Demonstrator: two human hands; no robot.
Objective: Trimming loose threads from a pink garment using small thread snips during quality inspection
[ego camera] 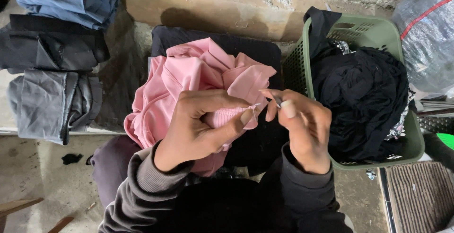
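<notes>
Between your two sets of fingertips, at frame centre, a small bit of the pink garment (189, 77) is pulled taut. Your left hand (201, 126) is closed on a ribbed cuff or hem edge of it, thumb pressed flat over the fabric against the curled fingers. Your right hand (302, 129) is pinched shut, thumb and forefinger together on something thin and silvery at the tips; looks like a needle or a small pick, too small to tell which. Any thread is not visible.

Progress, as a judgement: you are mid-work on that cuff edge, hand stitching or picking at it. No finished seam shows, so how much is left cannot be read.

Garment look: soft pink knit, sweatshirt-like, bunched and crumpled, ribbed band at the worked edge, the bulk heaped on your lap over dark cloth and spilling toward 11 o'clock.

Outward: at 3 o'clock, just beside your right hand, a green plastic laundry basket (295, 67) heaped with black clothes (362, 96). At 9 to 10 o'clock, well apart, folded grey and blue garments (54, 48) stacked on a ledge. At 1 to 2 o'clock, a clear plastic bag (428, 34) with a red band. Bare concrete floor (42, 176) at 8 o'clock.
</notes>
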